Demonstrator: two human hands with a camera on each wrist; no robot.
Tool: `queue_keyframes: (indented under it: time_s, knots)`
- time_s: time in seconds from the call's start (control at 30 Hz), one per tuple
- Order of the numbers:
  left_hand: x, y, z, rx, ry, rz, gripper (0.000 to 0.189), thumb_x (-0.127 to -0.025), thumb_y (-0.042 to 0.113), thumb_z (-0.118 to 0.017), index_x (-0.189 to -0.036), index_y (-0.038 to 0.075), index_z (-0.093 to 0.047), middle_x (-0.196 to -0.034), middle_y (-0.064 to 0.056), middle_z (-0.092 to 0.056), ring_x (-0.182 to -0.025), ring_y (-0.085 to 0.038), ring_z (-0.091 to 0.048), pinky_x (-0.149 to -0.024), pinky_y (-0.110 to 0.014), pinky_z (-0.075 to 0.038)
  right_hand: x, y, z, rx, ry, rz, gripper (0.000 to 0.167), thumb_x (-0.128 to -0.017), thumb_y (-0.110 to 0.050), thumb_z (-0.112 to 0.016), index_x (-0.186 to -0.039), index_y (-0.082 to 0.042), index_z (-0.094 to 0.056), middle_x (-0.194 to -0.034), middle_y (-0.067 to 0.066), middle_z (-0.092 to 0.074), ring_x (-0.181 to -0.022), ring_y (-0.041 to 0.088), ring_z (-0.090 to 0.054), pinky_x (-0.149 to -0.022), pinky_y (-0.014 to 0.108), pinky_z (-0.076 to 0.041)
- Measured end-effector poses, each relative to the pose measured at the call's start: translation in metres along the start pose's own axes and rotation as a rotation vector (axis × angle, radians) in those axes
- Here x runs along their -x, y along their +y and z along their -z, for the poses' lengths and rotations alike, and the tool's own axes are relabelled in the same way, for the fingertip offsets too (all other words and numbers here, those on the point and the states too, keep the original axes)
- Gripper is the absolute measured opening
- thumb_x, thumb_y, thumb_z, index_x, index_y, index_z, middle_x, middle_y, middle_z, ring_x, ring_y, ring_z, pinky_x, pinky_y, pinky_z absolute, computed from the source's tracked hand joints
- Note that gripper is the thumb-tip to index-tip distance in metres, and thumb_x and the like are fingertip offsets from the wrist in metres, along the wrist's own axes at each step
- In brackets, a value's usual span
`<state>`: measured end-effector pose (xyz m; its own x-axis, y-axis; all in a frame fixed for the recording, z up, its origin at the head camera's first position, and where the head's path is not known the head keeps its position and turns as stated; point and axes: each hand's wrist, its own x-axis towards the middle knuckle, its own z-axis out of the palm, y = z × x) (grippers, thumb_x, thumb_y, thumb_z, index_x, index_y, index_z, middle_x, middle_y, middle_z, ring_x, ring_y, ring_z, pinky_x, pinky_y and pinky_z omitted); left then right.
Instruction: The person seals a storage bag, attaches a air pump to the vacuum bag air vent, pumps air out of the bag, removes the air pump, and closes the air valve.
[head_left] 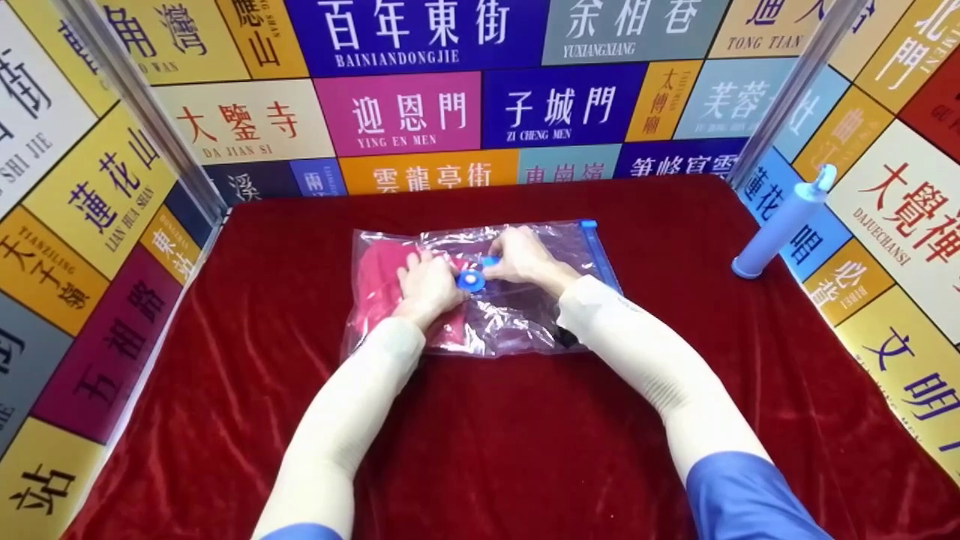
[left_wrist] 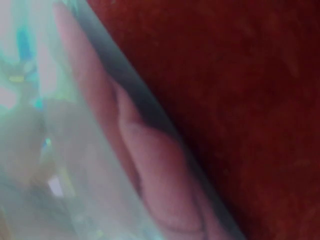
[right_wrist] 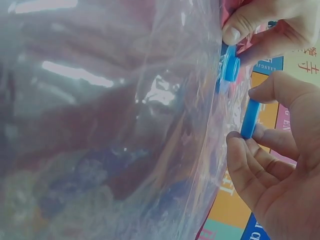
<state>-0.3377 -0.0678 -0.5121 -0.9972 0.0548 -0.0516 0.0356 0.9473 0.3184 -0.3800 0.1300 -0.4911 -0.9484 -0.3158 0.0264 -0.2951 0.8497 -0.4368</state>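
- Head view showed a clear bag [head_left: 517, 307] lying flat on the red cloth [head_left: 480, 450], near the middle of the table, with red clothing [head_left: 375, 281] inside it.
- A round blue valve [head_left: 471, 281] sat on top of the bag, between the two hands.
- The left hand [head_left: 426, 289] rested on the bag just left of the valve, its thumb against the valve's edge; whether its other fingers gripped anything could not be told.
- The right hand [head_left: 525, 255] pinched a blue cap [right_wrist: 250, 117] between thumb and curled fingers, just beside the valve.
- Right wrist view showed the cap held close to the valve, apart from it by a small gap.
- Left wrist view was blurred: only plastic film, pink fabric and red cloth.
- A blue pump [head_left: 784, 225] leaned against the right wall, well apart from the bag.
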Motion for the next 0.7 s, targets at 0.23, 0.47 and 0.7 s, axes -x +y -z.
queue_keyframes:
  time_s: [0.23,0.47,0.7]
  knots:
    - [0.001,-0.001,0.000,0.020,-0.014,0.007,0.052,-0.087,0.038,-0.094,-0.136,0.026,-0.081,-0.166,-0.022,-0.053,-0.158,-0.044,-0.042,-0.137,-0.068,-0.030,0.003,0.006,0.006,-0.034,-0.012,-0.052,0.046,-0.084,-0.035,-0.089,-0.118,-0.005,-0.086,-0.118,0.015,-0.086,-0.109,0.031,-0.076,-0.103,0.044,-0.065]
    - [-0.005,-0.003,-0.002,0.018,-0.043,0.015,0.055,-0.087,0.040,-0.094,-0.138,0.024,-0.080,-0.171,-0.022,-0.049,-0.160,-0.044,-0.040,-0.137,-0.070,-0.029,0.007,0.017,0.010,-0.029,-0.003,-0.043,0.041,-0.085,-0.035,-0.087,-0.112,-0.005,-0.088,-0.108,0.013,-0.087,-0.097,0.027,-0.074,-0.094,0.042,-0.066]
    - [-0.003,-0.004,-0.002,0.009,-0.031,0.004,0.054,-0.088,0.042,-0.094,-0.138,0.026,-0.080,-0.164,-0.021,-0.055,-0.155,-0.042,-0.045,-0.135,-0.067,-0.033,0.013,0.028,0.014,-0.019,0.007,-0.054,0.041,-0.082,-0.033,-0.086,-0.113,-0.005,-0.088,-0.110,0.014,-0.087,-0.099,0.028,-0.076,-0.096,0.044,-0.068]
